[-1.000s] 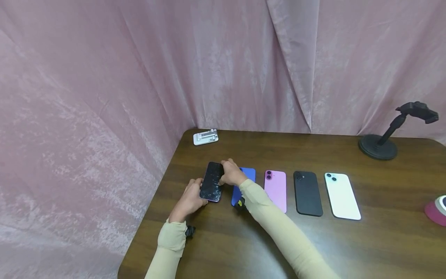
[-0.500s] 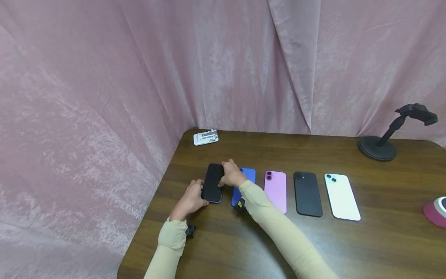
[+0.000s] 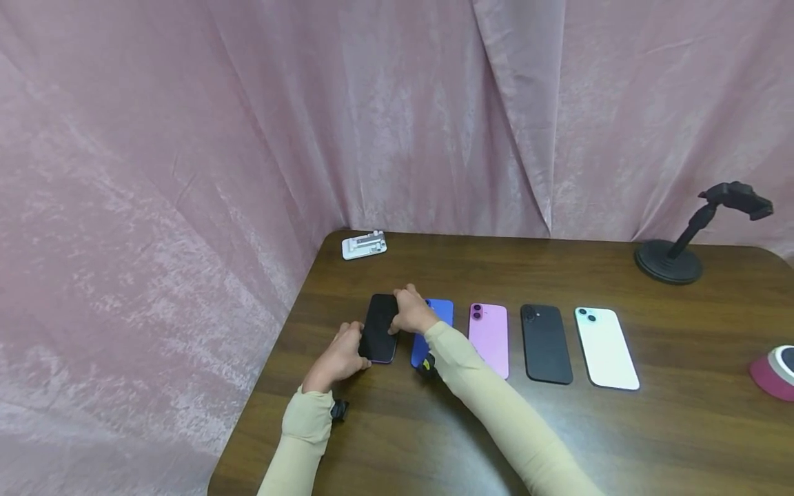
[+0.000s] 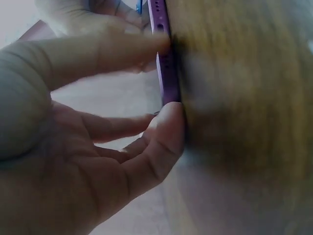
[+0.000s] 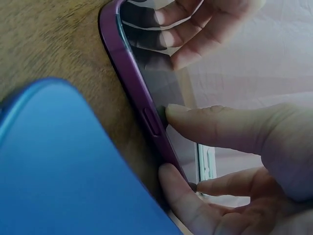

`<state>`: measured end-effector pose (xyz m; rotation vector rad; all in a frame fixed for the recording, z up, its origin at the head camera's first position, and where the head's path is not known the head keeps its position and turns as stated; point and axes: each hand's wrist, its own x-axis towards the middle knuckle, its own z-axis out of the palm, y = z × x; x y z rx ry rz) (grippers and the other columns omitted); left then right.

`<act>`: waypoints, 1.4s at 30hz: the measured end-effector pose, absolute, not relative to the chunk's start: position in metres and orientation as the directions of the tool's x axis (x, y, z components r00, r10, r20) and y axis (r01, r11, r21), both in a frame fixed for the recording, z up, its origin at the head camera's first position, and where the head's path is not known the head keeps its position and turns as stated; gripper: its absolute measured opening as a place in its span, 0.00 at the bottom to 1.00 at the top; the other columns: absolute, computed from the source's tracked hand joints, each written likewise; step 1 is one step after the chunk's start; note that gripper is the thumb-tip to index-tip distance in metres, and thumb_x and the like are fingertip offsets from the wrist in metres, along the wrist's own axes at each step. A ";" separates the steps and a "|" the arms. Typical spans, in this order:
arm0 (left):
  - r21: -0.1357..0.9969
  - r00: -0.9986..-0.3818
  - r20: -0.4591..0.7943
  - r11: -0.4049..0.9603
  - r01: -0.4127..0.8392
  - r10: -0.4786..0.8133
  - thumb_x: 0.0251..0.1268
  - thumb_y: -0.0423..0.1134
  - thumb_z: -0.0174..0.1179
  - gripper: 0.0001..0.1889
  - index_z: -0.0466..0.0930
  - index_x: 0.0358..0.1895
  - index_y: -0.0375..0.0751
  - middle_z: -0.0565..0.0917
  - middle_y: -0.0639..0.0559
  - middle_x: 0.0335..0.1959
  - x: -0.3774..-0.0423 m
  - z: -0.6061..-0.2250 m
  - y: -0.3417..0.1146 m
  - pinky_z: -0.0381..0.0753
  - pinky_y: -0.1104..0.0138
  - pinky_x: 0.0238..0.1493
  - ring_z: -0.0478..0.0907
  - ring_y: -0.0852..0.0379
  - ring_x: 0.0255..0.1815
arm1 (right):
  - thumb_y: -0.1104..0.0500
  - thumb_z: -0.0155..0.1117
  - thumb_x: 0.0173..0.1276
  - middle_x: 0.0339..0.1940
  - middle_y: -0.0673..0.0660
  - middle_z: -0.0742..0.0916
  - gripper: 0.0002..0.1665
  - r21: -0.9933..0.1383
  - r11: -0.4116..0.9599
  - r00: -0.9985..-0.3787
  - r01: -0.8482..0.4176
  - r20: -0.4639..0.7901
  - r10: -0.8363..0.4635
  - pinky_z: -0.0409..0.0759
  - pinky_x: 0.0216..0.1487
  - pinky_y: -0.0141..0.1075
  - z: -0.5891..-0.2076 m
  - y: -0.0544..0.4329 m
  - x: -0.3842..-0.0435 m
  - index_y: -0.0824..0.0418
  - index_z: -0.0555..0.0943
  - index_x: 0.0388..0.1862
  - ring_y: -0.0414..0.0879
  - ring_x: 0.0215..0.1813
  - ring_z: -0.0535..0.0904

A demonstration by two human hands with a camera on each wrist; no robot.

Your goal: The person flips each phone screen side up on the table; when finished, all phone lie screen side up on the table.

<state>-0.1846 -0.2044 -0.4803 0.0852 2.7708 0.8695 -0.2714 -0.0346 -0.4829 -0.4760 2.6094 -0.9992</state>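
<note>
A purple-framed smartphone (image 3: 377, 331) lies screen up on the wooden table, its screen dark. At its lower left corner, my left hand (image 3: 337, 355) holds it, thumb against the bottom edge and fingers along the left side. My right hand (image 3: 412, 311) pinches the upper right part. In the right wrist view that hand's thumb rests on the glass, and a fingertip touches the purple side frame (image 5: 131, 73). Close by on the right is a blue phone (image 3: 443, 310), back up and partly hidden under the right wrist. The left wrist view shows the purple bottom edge (image 4: 169, 81) near the tabletop.
Further right, a pink phone (image 3: 489, 341), a black phone (image 3: 546, 344) and a white phone (image 3: 606, 348) lie back up in a row. Behind are a white folded stand (image 3: 364, 245) and a black phone holder (image 3: 670, 262). A pink-and-white round object (image 3: 774, 372) sits far right.
The held phone has shifted slightly toward me and its top end has come down. Bright reflections on its screen have gone. Both hands keep their hold, nearly still.
</note>
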 end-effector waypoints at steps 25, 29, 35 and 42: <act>0.736 -0.987 -0.069 0.675 0.050 0.148 0.61 0.34 0.70 0.32 0.70 0.68 0.31 0.76 0.34 0.58 -0.193 -0.458 -0.174 0.79 0.50 0.52 0.78 0.42 0.52 | 0.58 0.67 0.70 0.62 0.68 0.80 0.32 -0.747 0.612 -0.947 -0.258 0.070 -0.314 0.74 0.63 0.51 -0.453 0.019 -0.261 0.72 0.73 0.68 0.62 0.64 0.76; 0.743 -0.979 -0.077 0.666 0.069 0.187 0.60 0.33 0.71 0.34 0.69 0.69 0.32 0.75 0.34 0.59 -0.195 -0.457 -0.162 0.80 0.51 0.50 0.78 0.42 0.52 | 0.58 0.67 0.69 0.61 0.69 0.80 0.32 -0.738 0.629 -0.952 -0.245 0.060 -0.301 0.74 0.63 0.51 -0.454 0.031 -0.260 0.73 0.73 0.67 0.62 0.63 0.76; 0.748 -0.966 -0.082 0.655 0.103 0.246 0.60 0.34 0.72 0.36 0.67 0.71 0.33 0.73 0.35 0.63 -0.196 -0.459 -0.143 0.81 0.52 0.49 0.77 0.41 0.55 | 0.58 0.68 0.68 0.61 0.71 0.79 0.33 -0.737 0.641 -0.959 -0.217 0.040 -0.279 0.75 0.62 0.53 -0.459 0.046 -0.258 0.75 0.73 0.66 0.64 0.63 0.76; 0.734 -0.953 -0.108 0.669 0.116 0.284 0.54 0.32 0.74 0.39 0.67 0.70 0.32 0.74 0.37 0.62 -0.192 -0.468 -0.129 0.80 0.53 0.51 0.77 0.43 0.55 | 0.59 0.68 0.68 0.62 0.73 0.79 0.35 -0.707 0.674 -0.955 -0.216 0.009 -0.297 0.74 0.63 0.54 -0.468 0.052 -0.259 0.76 0.71 0.68 0.65 0.64 0.75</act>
